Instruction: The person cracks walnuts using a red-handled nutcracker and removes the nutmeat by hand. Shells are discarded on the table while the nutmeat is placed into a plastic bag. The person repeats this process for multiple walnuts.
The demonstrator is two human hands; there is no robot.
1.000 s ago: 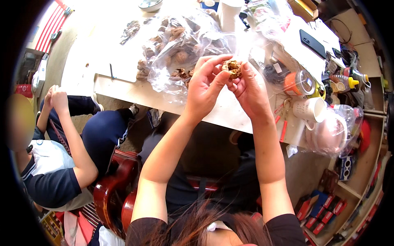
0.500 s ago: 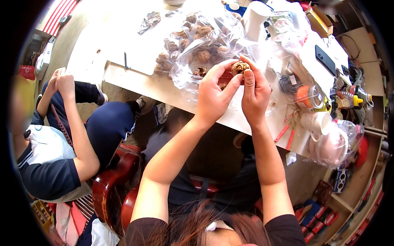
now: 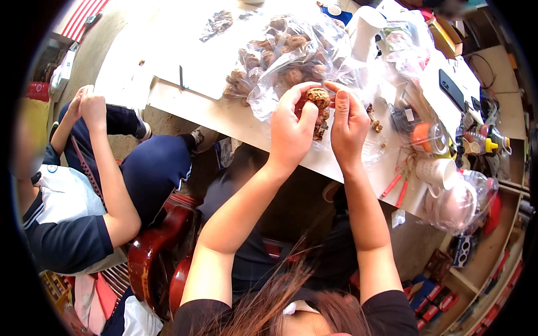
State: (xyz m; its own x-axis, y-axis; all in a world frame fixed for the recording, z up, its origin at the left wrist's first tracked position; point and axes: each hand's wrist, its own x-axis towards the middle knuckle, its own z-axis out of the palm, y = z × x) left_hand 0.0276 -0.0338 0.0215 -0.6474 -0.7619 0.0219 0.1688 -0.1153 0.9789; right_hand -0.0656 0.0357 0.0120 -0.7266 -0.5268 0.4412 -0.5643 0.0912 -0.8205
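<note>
A cracked, rough brown walnut (image 3: 318,97) sits between the thumb and fingers of my left hand (image 3: 292,129), closed on it above the table edge. Close beside it on the right is my right hand (image 3: 348,126), its thumb drawn against the fingers; whatever lies in that pinch is hidden. Below the walnut, between my hands, broken shell bits (image 3: 320,130) show, with something reddish partly covered behind my left fingers. Just beyond my hands lies a clear plastic bag (image 3: 263,92) full of whole walnuts (image 3: 293,77). More shell pieces (image 3: 374,120) lie right of my right hand.
On the right of the table are red-handled pliers (image 3: 397,187), a white mug (image 3: 436,171), an orange-labelled jar (image 3: 428,138) and a black phone (image 3: 451,89). A white roll (image 3: 365,33) stands behind. At left sits another person (image 3: 73,207), hands together.
My right hand has drawn slightly away from the walnut, which both hands held before; now my left hand alone holds it. The whole view has shifted a little.
</note>
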